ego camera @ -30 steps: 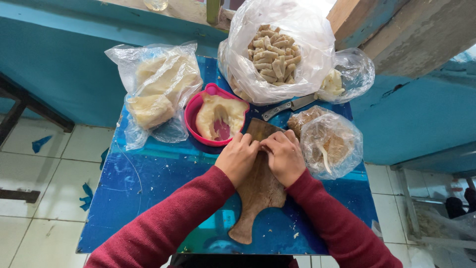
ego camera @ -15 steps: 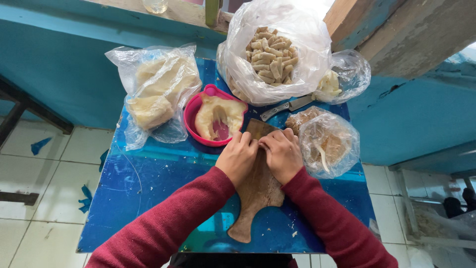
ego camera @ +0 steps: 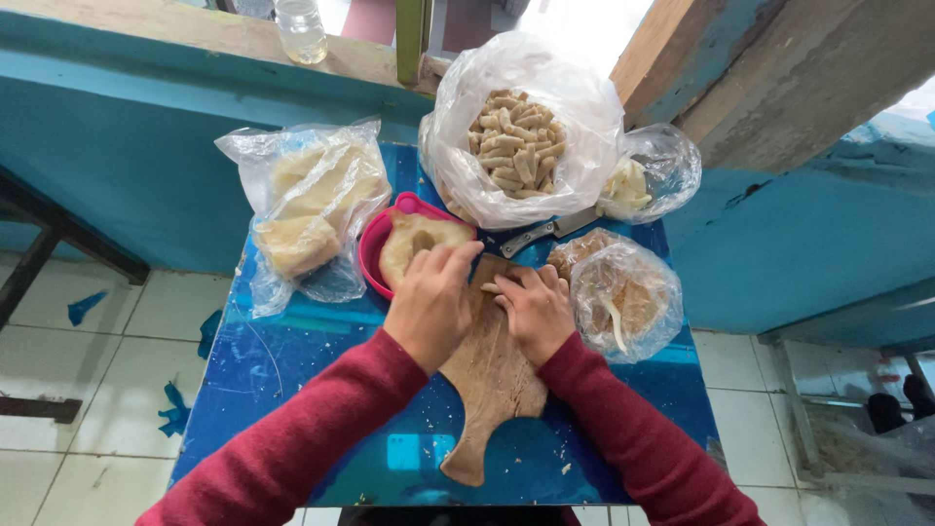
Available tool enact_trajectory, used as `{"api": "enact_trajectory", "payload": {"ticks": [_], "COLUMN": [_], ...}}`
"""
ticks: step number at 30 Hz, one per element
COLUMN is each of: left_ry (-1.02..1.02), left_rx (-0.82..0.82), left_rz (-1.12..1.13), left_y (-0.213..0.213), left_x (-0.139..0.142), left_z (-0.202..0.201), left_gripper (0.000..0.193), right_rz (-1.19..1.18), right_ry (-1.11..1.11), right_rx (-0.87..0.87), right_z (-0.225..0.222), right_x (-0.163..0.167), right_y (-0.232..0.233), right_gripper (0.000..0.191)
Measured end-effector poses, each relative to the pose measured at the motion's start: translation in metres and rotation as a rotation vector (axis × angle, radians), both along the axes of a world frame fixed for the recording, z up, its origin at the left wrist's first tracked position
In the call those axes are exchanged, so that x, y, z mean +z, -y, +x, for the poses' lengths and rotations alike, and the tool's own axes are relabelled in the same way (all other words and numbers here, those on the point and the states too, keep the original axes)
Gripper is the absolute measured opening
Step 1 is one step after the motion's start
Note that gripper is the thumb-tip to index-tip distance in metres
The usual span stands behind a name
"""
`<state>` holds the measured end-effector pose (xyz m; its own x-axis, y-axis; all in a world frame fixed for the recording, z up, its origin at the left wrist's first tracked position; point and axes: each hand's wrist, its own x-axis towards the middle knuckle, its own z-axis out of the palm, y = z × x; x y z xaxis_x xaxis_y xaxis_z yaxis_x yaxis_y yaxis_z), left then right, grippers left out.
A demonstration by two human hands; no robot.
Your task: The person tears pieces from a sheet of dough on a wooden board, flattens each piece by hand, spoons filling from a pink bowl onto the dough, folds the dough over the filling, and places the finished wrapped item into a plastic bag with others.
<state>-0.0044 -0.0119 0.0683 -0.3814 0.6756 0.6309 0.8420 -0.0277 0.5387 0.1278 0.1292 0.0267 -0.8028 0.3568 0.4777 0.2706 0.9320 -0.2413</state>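
Both hands work side by side on a wooden cutting board (ego camera: 492,375) that lies on the blue tabletop (ego camera: 292,351). The left hand (ego camera: 429,297) is curled, fingers bent down over the board's far end, just beside the pink bowl (ego camera: 375,244) of dough. The right hand (ego camera: 534,310) presses flat-ish, fingertips pinching a small pale piece (ego camera: 490,288) — too small to tell what exactly. A knife (ego camera: 550,232) lies beyond, between bags of dough sticks (ego camera: 516,146) and crumbs (ego camera: 623,297).
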Motion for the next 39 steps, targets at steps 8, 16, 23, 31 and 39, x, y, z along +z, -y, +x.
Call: {"api": "enact_trajectory", "payload": {"ticks": [8, 16, 23, 31, 39], "left_ry": [0.135, 0.669, 1.376, 1.327, 1.631], "left_rx": [0.149, 0.056, -0.170, -0.218, -0.462], "left_rz": [0.081, -0.381, -0.432, -0.257, 0.280], "left_y": [-0.007, -0.060, -0.117, -0.139, -0.197], "left_x": [0.052, 0.071, 0.057, 0.043, 0.104], "left_z": [-0.062, -0.101, -0.135, -0.155, -0.180], "left_gripper": [0.026, 0.077, 0.049, 0.044, 0.034], "right_rz": [-0.347, -0.321, -0.164, -0.440, -0.525], "right_ry": [0.255, -0.057, -0.392, 0.218, 0.753], "right_rx": [0.290, 0.042, -0.146, 0.073, -0.481], "right_z": [0.011, -0.057, -0.081, 0.049, 0.207], "right_x": [0.100, 0.177, 0.152, 0.127, 0.022], "right_y": [-0.014, -0.092, -0.119, -0.087, -0.060], "right_gripper": [0.017, 0.034, 0.019, 0.019, 0.063]}}
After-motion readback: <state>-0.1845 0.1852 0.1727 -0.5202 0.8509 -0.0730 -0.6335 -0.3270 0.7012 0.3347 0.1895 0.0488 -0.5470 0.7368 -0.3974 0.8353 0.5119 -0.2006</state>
